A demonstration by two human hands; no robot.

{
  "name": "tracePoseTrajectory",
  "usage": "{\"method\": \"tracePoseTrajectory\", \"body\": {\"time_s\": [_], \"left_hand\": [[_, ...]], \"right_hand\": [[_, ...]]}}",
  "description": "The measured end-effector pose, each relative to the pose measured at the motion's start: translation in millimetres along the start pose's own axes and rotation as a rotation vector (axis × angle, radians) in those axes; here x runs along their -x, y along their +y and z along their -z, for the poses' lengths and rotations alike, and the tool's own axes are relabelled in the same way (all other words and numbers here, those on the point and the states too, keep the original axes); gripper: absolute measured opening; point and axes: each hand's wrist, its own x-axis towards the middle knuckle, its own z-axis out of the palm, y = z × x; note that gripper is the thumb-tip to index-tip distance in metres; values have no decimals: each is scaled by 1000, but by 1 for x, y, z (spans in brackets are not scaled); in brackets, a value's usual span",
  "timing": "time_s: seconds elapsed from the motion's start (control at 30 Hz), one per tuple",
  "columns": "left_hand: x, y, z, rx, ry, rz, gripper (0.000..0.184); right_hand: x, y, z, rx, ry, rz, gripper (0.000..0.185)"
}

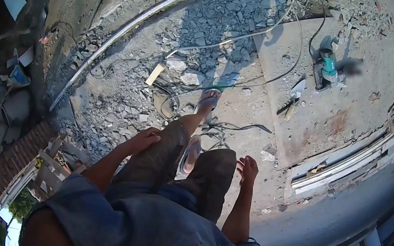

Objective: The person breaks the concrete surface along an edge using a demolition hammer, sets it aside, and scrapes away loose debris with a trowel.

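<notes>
My left hand (145, 140) hangs beside my left knee, fingers loosely bent and nothing in it. Close by my right knee is my right hand (247, 170), its fingers slightly curled and apart, also holding nothing. My sandalled feet (210, 96) stand on dusty, rubble-strewn ground, one ahead of the other. A dark cable (243, 126) lies loose in front of my right knee. Further ahead is a pale wooden block (155, 73) among broken stones. On the slab to the right sits a teal and black power tool (328, 66), its kind unclear, with a cable running to it.
A flat-bladed hand tool (297, 89) lies on the concrete slab (320, 124). A long pale pipe or edging (124, 29) curves along the left. Grey rubble (224, 16) covers the ground ahead. White strips (342, 164) lie at right, a brick wall (10, 160) stands lower left.
</notes>
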Motion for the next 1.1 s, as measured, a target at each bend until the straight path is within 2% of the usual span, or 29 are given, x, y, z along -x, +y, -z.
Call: {"method": "tracePoseTrajectory", "body": {"time_s": [0.03, 0.07, 0.1, 0.17, 0.2, 0.27, 0.4, 0.47, 0.5, 0.57, 0.63, 0.67, 0.73, 0.83, 0.9, 0.97, 1.1], "left_hand": [[-9, 8, -6, 27, -2, -9, 51], [-21, 15, -10, 78, -55, 1, 67], [-27, 14, -17, 98, -47, 14, 67], [-40, 11, -36, -280, 165, -99, 73], [-43, 20, -43, -259, 178, -81, 73], [-45, 54, -56, -103, 212, -21, 88], [-65, 102, -99, 34, 308, 69, 87], [-67, 121, -126, 31, 377, 169, 88], [-66, 126, -144, 20, 343, 218, 88], [-82, 133, -168, -69, 447, 261, 89], [-90, 128, -190, -111, 459, 287, 89], [-93, 127, -197, -155, 487, 290, 89], [-97, 135, -210, -175, 486, 322, 89], [-102, 136, -226, -238, 499, 340, 87], [-104, 143, -232, -285, 507, 338, 86], [-109, 155, -235, -333, 491, 453, 84], [-111, 159, -238, -311, 485, 411, 82]], "right_hand": [[-24, -26, 4, -7, -38, 68, 34], [-37, -67, -2, 69, -21, 113, 34], [-52, -97, -3, 95, -14, 146, 33], [-87, -148, 9, 128, -55, 196, 33], [-104, -173, 10, 132, -45, 222, 37], [-160, -220, 17, 164, -64, 157, 40], [-274, -307, 19, 140, -101, 123, 42], [-329, -331, 15, 71, -132, 94, 44], [-348, -347, 19, 46, -143, 96, 46], [-382, -371, 24, -116, -158, 94, 58], [-399, -392, 21, -317, -106, 34, 74], [-401, -402, 18, -320, -102, 20, 74], [-406, -420, 16, -623, -51, -97, 83], [-445, -435, 22, -832, -105, -97, 86], [-458, -449, 17, -918, -97, -107, 82], [-475, -457, 21, -938, -368, 48, 79], [-476, -466, 12, -1096, -226, -80, 74]]}}
